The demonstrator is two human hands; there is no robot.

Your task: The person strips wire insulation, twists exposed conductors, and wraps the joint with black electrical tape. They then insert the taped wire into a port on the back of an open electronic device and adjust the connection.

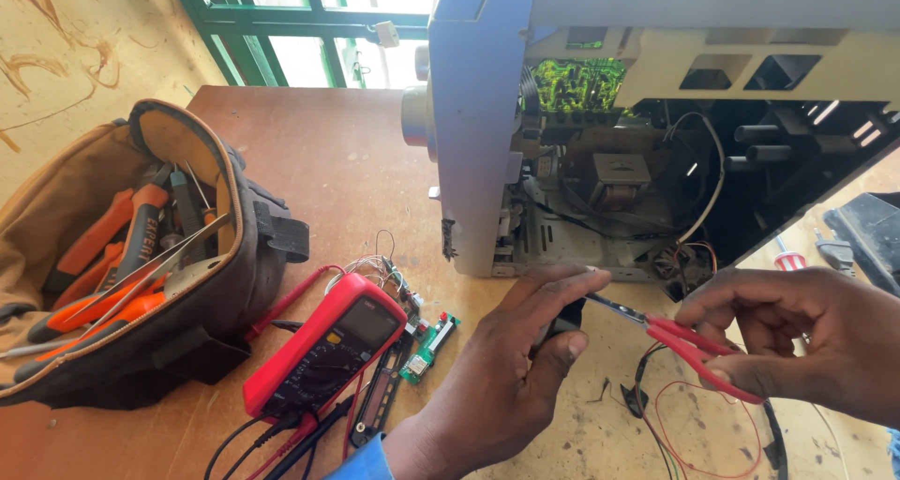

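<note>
We have the grey appliance casing [478, 133] standing open on the wooden workbench [319, 171], its green circuit board [577, 82], transformer [614, 178] and loose wiring exposed, so the opening-up looks done, while bare leads trailing out at the bottom suggest the wiring work is only partway through. Our left hand [506, 367] sits in front of the casing with the fingers curled and the thumb pressed in, pinching a small black part [565, 325] whose kind we cannot make out. Our right hand [806, 335] is closed around the red handles of a pair of small cutters [684, 341], squeezing them nearly together, and the metal tip reaches across to the black part, touching it or just short of it; we cannot tell which. Thin red and black wires [684, 414] loop on the bench below both hands. To the left lie a red digital multimeter [328, 353] with its probe leads, a few small green circuit boards [429, 344] just beside it, and an open canvas tool bag [141, 255] holding orange-handled pliers. A red-handled screwdriver [789, 260] rests near the casing on the right.
</note>
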